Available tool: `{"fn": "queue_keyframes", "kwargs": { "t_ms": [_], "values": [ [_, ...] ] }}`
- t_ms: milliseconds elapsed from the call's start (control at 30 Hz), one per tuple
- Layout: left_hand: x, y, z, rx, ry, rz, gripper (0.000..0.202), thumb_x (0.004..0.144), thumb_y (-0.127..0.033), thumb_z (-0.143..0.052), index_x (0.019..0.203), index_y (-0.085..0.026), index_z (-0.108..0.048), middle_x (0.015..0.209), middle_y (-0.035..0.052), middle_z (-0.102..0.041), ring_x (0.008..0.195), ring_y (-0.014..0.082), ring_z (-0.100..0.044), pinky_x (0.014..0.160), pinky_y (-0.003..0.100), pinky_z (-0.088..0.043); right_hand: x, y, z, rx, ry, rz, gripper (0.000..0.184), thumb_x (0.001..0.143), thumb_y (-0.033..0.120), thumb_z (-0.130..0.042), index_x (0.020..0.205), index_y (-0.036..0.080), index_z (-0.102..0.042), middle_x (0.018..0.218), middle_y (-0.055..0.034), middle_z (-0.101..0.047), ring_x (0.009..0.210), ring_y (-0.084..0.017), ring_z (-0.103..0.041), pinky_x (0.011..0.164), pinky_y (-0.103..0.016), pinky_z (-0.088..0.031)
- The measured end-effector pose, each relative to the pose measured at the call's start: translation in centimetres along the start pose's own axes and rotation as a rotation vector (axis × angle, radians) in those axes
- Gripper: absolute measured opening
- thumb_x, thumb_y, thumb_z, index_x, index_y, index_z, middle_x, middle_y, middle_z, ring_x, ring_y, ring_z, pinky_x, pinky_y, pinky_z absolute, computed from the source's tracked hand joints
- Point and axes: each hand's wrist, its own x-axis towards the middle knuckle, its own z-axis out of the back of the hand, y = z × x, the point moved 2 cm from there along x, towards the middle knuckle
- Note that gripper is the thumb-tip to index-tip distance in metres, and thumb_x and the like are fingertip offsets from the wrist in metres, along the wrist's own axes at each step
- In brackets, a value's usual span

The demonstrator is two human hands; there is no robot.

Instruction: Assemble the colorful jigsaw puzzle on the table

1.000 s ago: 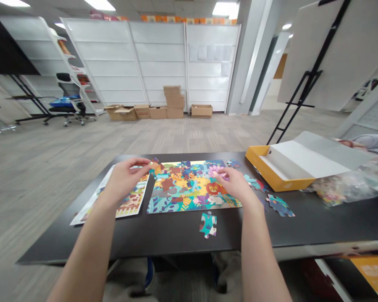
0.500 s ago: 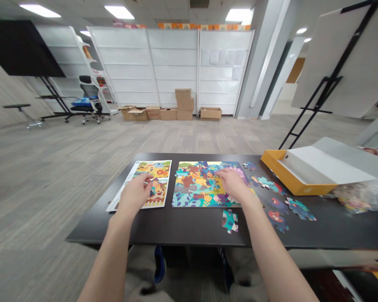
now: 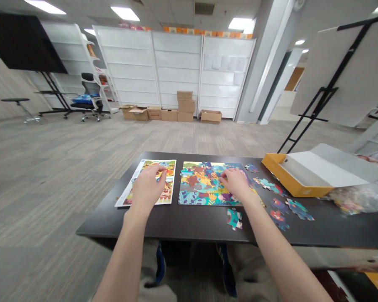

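An animal jigsaw puzzle (image 3: 204, 184) in bright colours lies flat on a dark table. My right hand (image 3: 235, 182) is over its right part, fingers bent and thumb apart, with no piece visible in the grasp. Left of the puzzle lies a printed picture sheet (image 3: 168, 195). Above that sheet is my left hand (image 3: 148, 184), its thumb and forefinger curved with a gap between them. A teal loose piece (image 3: 234, 219) lies in front of the puzzle. Several more pieces lie to its right, among them joined blue pieces (image 3: 299, 208) and a piece with a red figure (image 3: 279, 218).
At the table's right stands an open yellow box (image 3: 302, 186) with a white lid, beside a clear plastic bag (image 3: 362, 195). The dark table (image 3: 182, 224) ends close to my knees. Beyond are cardboard boxes (image 3: 185, 107), white shelving and a whiteboard on a stand (image 3: 340, 75).
My left hand has shifted up and right over the sheet, and its thumb now shows apart from the forefinger. My right hand's fingers have drawn back and bent. The view has shifted slightly.
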Motion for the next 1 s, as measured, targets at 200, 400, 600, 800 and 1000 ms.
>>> {"fn": "queue_keyframes", "kwargs": {
  "t_ms": [200, 400, 600, 800, 1000],
  "values": [
    [-1.1, 0.8, 0.2, 0.014, 0.036, 0.025, 0.023, 0.093, -0.03, -0.048, 0.099, -0.021, -0.069, 0.11, 0.0091, -0.075, 0.104, 0.0283, -0.069, 0.093, 0.04, -0.052, 2.0, 0.4, 0.8, -0.02, 0.063, -0.082, 0.026, 0.088, 0.044, -0.066, 0.091, 0.018, -0.069, 0.089, -0.0132, -0.073, 0.091, -0.029, -0.066, 0.078, -0.035, -0.044],
    [-1.2, 0.6, 0.0, -0.071, -0.003, -0.027, 0.021, 0.093, -0.028, -0.05, 0.099, -0.02, -0.069, 0.108, 0.009, -0.075, 0.103, 0.0273, -0.069, 0.094, 0.04, -0.052, 3.4, -0.3, -0.5, 0.226, -0.013, -0.085, 0.035, 0.074, 0.02, -0.075, 0.107, 0.017, -0.063, 0.099, -0.0077, -0.07, 0.093, -0.021, -0.066, 0.079, -0.029, -0.047],
    [-1.1, -1.9, -0.8, -0.236, 0.036, -0.118, 0.018, 0.093, -0.026, -0.053, 0.099, -0.02, -0.069, 0.107, 0.0081, -0.075, 0.098, 0.0244, -0.069, 0.09, 0.039, -0.053, 2.3, -0.6, 2.4, 0.645, -0.127, -0.056, 0.025, 0.079, 0.021, -0.065, 0.104, 0.017, -0.064, 0.096, -0.006, -0.072, 0.079, -0.017, -0.067, 0.078, -0.032, -0.052],
    [-1.7, -6.7, -2.4, -0.56, 0.156, -0.178, 0.016, 0.091, -0.032, -0.06, 0.098, -0.022, -0.069, 0.102, 0.0054, -0.076, 0.09, 0.0204, -0.071, 0.087, 0.036, -0.057, -0.7, 0.0, 8.2, 0.784, 0.124, 0.221, 0.026, 0.085, 0.035, -0.06, 0.101, 0.018, -0.069, 0.095, -0.0068, -0.073, 0.085, -0.02, -0.067, 0.079, -0.034, -0.054],
    [-2.2, -10.2, -4.6, -0.923, 0.43, -0.098, 0.022, 0.085, -0.036, -0.07, 0.102, -0.021, -0.069, 0.099, 0.0062, -0.076, 0.091, 0.0206, -0.073, 0.084, 0.035, -0.061, -3.1, 1.2, 10.6, 0.894, 0.253, 0.211, 0.04, 0.077, 0.035, -0.074, 0.112, 0.02, -0.061, 0.083, -0.002, -0.072, 0.076, -0.018, -0.068, 0.071, -0.031, -0.054]
  ]
}}
